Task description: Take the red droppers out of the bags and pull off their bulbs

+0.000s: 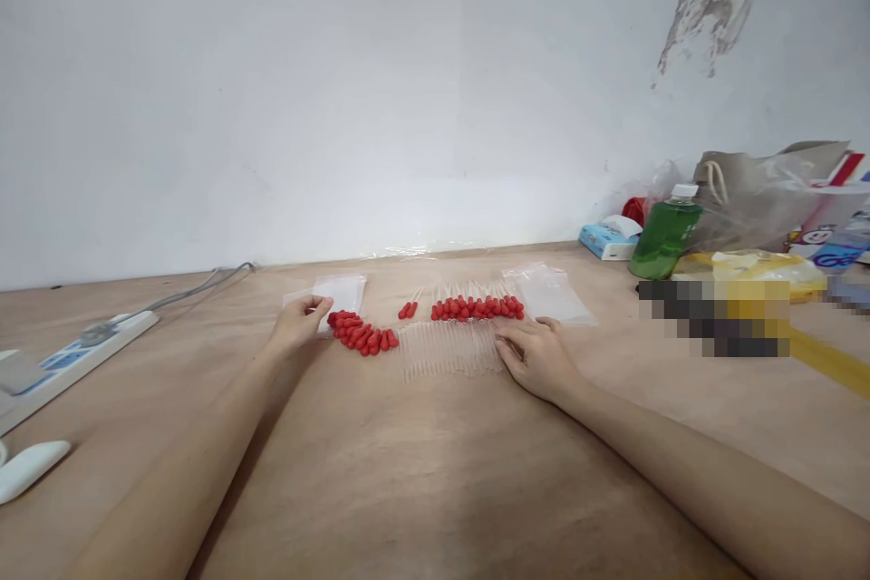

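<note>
My left hand (304, 322) is at the left end of a curved row of red rubber bulbs (363, 335), thumb and fingers pinched together; what they hold, if anything, is too small to tell. Beside it lie clear plastic bags (346, 292). My right hand (536, 355) rests with bent fingers at the right end of a row of thin clear tubes (449, 352), its fingertips touching them. Behind the tubes lies a row of droppers with red bulbs (478, 308), and two more red-bulbed ones (408, 310) sit apart to their left. More clear bags (554, 294) lie behind my right hand.
At the far left are a white power strip (88, 362) with a grey cable and a white object (33, 469). On the right stand a green bottle (666, 236), a tissue pack (607, 240), plastic bags (754, 199) and a yellow wrapper (826, 358). A wall rises behind.
</note>
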### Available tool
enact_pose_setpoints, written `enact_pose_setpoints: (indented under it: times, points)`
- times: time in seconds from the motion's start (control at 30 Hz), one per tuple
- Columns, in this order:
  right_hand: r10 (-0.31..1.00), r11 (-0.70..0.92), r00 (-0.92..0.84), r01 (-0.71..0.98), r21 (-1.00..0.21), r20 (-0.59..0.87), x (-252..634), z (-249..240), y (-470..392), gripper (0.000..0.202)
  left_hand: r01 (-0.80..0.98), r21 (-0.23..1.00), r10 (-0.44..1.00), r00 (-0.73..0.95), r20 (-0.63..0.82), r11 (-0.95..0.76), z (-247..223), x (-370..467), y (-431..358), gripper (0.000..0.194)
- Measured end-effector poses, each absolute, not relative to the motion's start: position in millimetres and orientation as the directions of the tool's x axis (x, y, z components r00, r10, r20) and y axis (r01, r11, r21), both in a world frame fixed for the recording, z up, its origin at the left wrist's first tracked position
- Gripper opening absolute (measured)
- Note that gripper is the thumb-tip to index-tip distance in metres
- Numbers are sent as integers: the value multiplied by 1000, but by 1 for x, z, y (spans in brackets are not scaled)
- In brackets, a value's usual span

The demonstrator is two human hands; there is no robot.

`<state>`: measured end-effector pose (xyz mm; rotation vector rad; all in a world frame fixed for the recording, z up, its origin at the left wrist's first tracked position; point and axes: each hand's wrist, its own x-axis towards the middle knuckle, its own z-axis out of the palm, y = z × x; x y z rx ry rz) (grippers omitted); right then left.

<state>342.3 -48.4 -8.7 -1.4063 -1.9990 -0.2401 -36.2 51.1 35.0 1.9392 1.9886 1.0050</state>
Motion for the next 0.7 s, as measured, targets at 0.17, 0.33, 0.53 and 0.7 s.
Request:
enact_pose_setpoints:
  times: [0.17,0.33,0.53,0.7]
  points:
    - [786,413,-238,889,-198,571,342,-8,-50,21,848,504,909,-67,412,-166,50,-9,41,42]
    - [799,415,-251,888,-200,547,343,-11,-48,26,871,427,945,112,309,-243,58,44,36,27]
    - [824,401,-227,881,-251,520,343,-11,-46,31,912,405,998,51,47,-66,56,81,62,22]
    - [832,409,-229,868,-281,505,343,-7,-49,28,904,426,998,-21,-54,42,53,91,84,27]
